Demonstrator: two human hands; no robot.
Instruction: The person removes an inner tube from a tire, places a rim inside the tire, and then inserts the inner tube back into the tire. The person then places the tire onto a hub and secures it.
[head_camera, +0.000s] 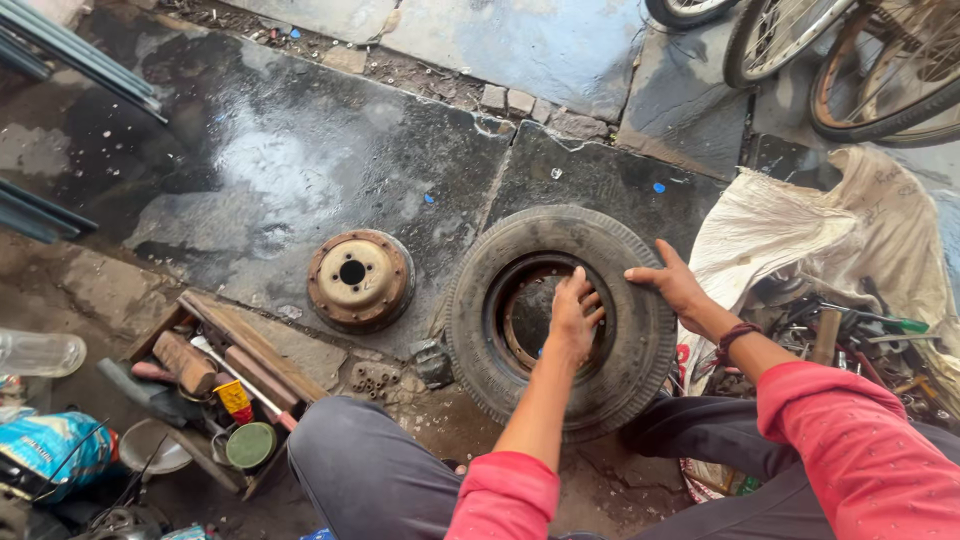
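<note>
Squatting over the dark, wet stone floor (300, 150), the person has a worn black tyre (560, 315) lying flat between the knees, near the middle of the view. A white sack (800, 240) spills over to the right with tools and scrap heaped on it, and bicycle wheels (850, 60) are cut off at the top edge. Left of the tyre, well apart from it, sits a rusty round hub (360, 278); nearer the person is a wooden tray (215, 385) of odd tools and tins.

The left hand (575, 315) reaches into the tyre's opening, its grip curled over the inner bead. The right hand (672, 282) lies spread flat on the sidewall, its grip apart and clamped on nothing.

By the look of it, the work is at the bead, around a rusty rim (522, 322) inside; working it free would call for a firm pull against the steadying palm. Much of that rim is hidden by the hand and shadow, so I cannot tell whether it is seated.
</note>
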